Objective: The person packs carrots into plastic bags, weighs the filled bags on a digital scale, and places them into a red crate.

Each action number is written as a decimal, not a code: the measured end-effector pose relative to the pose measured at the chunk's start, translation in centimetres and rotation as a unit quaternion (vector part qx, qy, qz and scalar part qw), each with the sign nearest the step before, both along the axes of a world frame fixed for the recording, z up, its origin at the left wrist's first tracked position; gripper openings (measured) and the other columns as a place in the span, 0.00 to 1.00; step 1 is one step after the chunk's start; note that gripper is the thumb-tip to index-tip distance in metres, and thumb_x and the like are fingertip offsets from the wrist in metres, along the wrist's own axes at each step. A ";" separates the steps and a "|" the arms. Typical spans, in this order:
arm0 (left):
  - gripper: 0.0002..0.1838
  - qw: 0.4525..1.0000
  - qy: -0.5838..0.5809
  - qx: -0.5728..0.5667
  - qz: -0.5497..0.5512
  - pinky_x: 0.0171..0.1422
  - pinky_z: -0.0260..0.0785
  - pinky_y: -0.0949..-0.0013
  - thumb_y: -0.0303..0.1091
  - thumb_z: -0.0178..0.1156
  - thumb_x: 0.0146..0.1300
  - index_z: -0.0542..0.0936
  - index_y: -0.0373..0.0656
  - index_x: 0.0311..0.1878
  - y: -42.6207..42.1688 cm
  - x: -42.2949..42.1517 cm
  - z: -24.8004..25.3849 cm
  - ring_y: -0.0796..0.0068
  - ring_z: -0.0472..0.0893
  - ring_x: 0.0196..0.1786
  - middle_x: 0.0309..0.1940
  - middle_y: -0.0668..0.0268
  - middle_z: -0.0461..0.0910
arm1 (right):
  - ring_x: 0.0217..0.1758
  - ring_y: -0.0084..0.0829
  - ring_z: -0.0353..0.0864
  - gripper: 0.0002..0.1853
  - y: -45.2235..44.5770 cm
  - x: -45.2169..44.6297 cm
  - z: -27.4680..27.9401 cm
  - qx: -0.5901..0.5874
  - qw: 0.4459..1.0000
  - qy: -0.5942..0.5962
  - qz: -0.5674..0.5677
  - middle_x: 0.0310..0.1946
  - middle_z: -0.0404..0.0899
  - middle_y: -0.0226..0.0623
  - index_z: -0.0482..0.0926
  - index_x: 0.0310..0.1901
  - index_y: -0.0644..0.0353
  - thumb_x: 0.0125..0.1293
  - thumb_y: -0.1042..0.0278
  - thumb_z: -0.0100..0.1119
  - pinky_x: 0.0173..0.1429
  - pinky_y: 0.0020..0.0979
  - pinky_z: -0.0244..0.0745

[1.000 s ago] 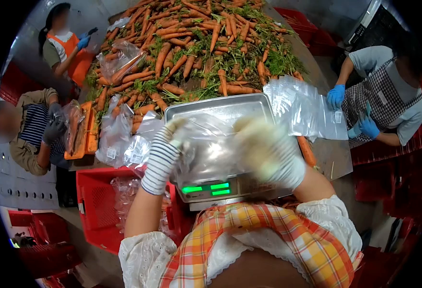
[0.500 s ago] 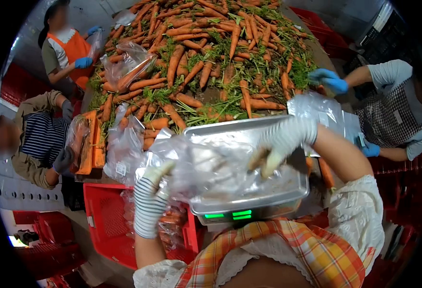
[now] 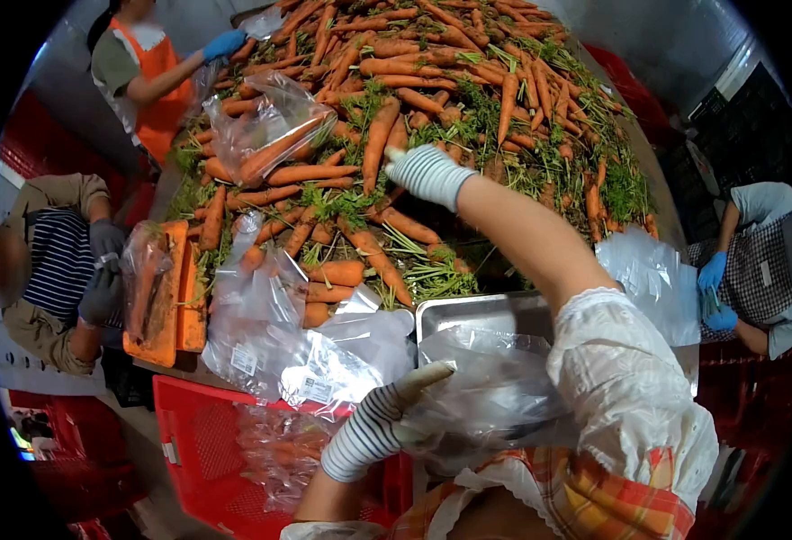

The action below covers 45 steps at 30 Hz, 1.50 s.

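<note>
My left hand, in a striped glove, is closed on the edge of a clear plastic bag. The bag lies over the metal weighing tray and hides much of it. My right hand, gloved the same way, reaches far out onto the carrot pile. Its fingers curl down at a carrot, partly hidden beneath the hand. Empty-looking labelled bags lie left of the tray.
A red crate with bagged carrots stands below left. Beside the pile is an orange tray. A filled bag rests on the carrots. Co-workers stand left and right; more bags lie at the right.
My right hand has left the tray and moved up and left onto the carrots. My left hand has moved right and down with the bag. The view has shifted.
</note>
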<state>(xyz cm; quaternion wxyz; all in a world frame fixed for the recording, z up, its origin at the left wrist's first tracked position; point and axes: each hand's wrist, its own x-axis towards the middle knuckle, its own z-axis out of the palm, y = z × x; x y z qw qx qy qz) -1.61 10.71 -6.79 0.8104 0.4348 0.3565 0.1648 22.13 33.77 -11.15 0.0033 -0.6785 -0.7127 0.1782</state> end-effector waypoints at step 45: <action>0.19 0.754 0.218 0.620 -0.005 0.28 0.70 0.70 0.22 0.57 0.50 0.77 0.39 0.49 0.6 -2.6 4.1 0.66 0.77 0.22 0.26 0.60 0.79 | 0.33 0.43 0.80 0.21 -25.0 3.0 8.8 -0.344 0.903 -0.013 0.258 0.32 0.80 0.46 0.76 0.44 0.62 0.59 0.52 0.55 0.39 0.39 0.75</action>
